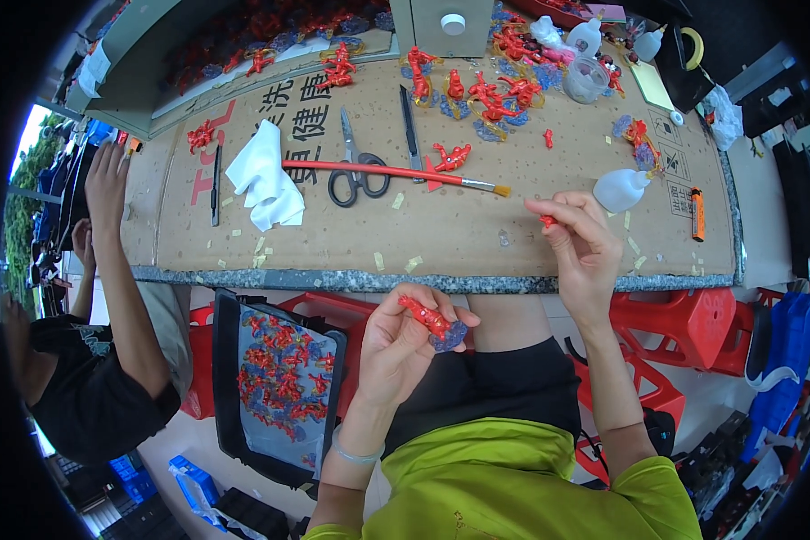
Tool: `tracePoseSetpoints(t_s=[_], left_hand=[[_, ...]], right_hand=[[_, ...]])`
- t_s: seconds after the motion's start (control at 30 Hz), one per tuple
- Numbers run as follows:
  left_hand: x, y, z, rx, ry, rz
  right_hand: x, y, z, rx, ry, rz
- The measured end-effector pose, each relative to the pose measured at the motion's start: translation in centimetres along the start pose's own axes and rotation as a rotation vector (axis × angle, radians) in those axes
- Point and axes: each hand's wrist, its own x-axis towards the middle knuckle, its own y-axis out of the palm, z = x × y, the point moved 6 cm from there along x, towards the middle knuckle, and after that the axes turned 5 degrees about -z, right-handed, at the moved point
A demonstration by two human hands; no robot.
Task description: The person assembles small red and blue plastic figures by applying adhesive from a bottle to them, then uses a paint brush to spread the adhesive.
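In my left hand [394, 349] I hold a red figurine [423, 315] with a bluish-purple translucent base, just off the table's near edge. Between the thumb and fingers of my right hand [585, 247] is a small red piece [547, 220], held above the cardboard; its exact shape is too small to tell. A red-handled paintbrush [396, 170] lies across scissors [358, 175] and a dark slim cutter [409, 126] beyond my hands. Close to my right hand stands a white squeeze bottle [621, 190]. Another red figurine [452, 157] rests near the brush.
A white cloth [266, 178] and an orange lighter [697, 214] lie on the cardboard-covered table [333, 238]. More figurines [495, 99] crowd the back. A black tray [229, 387] of figurines sits below on the left. Beside it is another person [108, 378]; red stools [684, 324] stand right.
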Motion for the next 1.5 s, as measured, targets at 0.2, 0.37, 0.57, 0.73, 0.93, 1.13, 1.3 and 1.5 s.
tracePoseSetpoints(t_s=[0.2, 0.37, 0.57, 0.73, 0.93, 1.13, 1.3, 1.5], left_hand=[[0.3, 0.7, 0.0, 0.017, 0.011, 0.002], [0.4, 0.9, 0.1, 0.031, 0.014, -0.012], [1.5, 1.2, -0.2, 0.080, 0.023, 0.006], [2.9, 1.8, -0.5, 0.108, 0.018, 0.022], [5.3, 2.3, -0.9, 0.219, -0.047, -0.042], [6.0, 1.1, 0.5, 0.170, -0.083, -0.039], [5.6, 1.1, 0.4, 0.176, -0.050, -0.038], [5.7, 1.2, 0.4, 0.159, -0.010, -0.002]], right_hand=[[-1.4, 1.0, -2.6, 0.933, 0.516, 0.089], [-2.1, 1.0, -2.8, 0.885, 0.660, 0.079], [-2.0, 0.0, -2.9, 0.647, 0.517, 0.033], [-0.8, -1.3, -0.7, -0.096, -0.118, -0.017], [-0.6, -1.2, 0.0, -0.467, -0.341, -0.037], [-1.5, -6.8, -0.7, -0.502, -0.181, -0.584], [1.2, -6.5, -4.9, -0.169, 0.145, -0.256], [1.1, -5.4, -2.9, 0.116, 0.133, -0.282]])
